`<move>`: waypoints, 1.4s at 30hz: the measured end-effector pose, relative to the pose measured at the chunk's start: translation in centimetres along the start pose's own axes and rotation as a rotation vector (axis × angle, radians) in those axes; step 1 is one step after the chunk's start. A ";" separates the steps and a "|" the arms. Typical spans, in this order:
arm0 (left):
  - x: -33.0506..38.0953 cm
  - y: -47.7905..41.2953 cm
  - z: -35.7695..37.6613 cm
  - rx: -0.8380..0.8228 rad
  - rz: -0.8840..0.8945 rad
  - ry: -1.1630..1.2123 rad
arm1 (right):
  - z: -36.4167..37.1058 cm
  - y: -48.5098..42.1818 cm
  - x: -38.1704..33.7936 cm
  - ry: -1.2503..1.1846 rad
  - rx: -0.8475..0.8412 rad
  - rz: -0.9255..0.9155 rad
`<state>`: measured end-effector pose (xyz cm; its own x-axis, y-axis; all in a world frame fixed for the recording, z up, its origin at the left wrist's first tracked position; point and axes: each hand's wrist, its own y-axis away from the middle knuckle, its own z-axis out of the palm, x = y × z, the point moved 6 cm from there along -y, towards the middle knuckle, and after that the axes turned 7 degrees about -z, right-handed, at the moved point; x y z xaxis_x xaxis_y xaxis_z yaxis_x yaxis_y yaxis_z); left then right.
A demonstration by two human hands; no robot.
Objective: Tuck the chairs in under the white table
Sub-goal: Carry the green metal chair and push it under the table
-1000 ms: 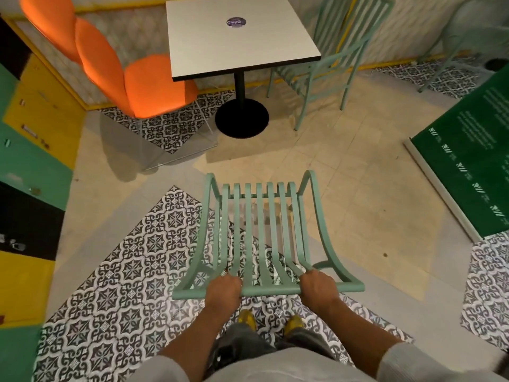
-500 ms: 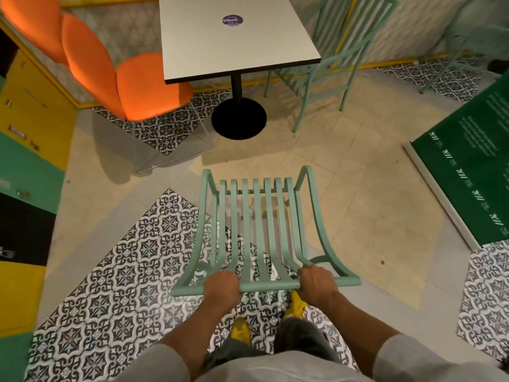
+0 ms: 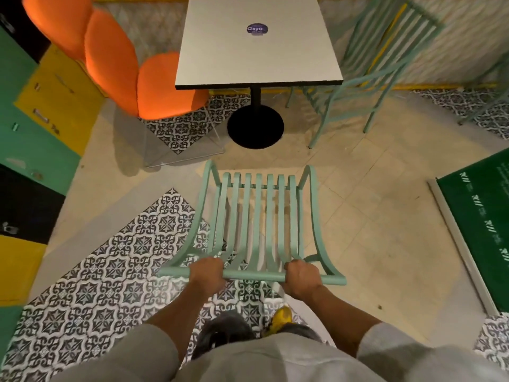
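Both hands grasp the top rail of a mint-green slatted chair [image 3: 259, 224] that stands on the floor in front of the person. The left hand [image 3: 206, 274] has its grip clenched around the rail left of the middle, and the right hand [image 3: 301, 277] is clenched around it right of the middle, fingers curled over the bar. The chair's seat slats run away from the person toward the white table [image 3: 257, 51], and its front edge is near the table's round black base [image 3: 255, 126] but apart from it; the seat is not under the surface.

The white table is square, on a single black post, with a round purple sticker [image 3: 257, 29] on it toward its far edge. At the surface's left edge an orange padded chair [image 3: 137, 70] has its seat partly beneath the near-left corner. At the right edge a second mint-green chair [image 3: 371, 75] stands tilted, its seat beside the near-right corner.

Along the left of the room runs a bank of green, yellow and black lockers [image 3: 35, 128]; their doors are shut, so any contents are hidden. A dark green panel [image 3: 484, 230] lies on the floor at the right. The floor [image 3: 371, 216] is beige tile with patches of black-and-white patterned tile.
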<state>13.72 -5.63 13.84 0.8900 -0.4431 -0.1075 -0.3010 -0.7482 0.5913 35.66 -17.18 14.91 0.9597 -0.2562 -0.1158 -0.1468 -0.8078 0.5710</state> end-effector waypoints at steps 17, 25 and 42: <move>3.4 -12.1 -9.2 0.011 0.091 -0.112 | -9.8 -12.2 6.5 0.065 -0.021 0.029; 2.5 -19.7 -13.9 0.015 0.100 -0.084 | -14.4 -18.4 7.3 0.015 -0.025 0.081; 3.5 -29.5 -22.6 0.044 0.027 -0.036 | -22.3 -30.0 11.5 0.077 -0.049 -0.022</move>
<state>33.43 26.09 14.07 0.8688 -0.4801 -0.1208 -0.3404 -0.7564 0.5585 56.49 15.95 14.53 0.9785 -0.1950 -0.0668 -0.1151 -0.7855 0.6081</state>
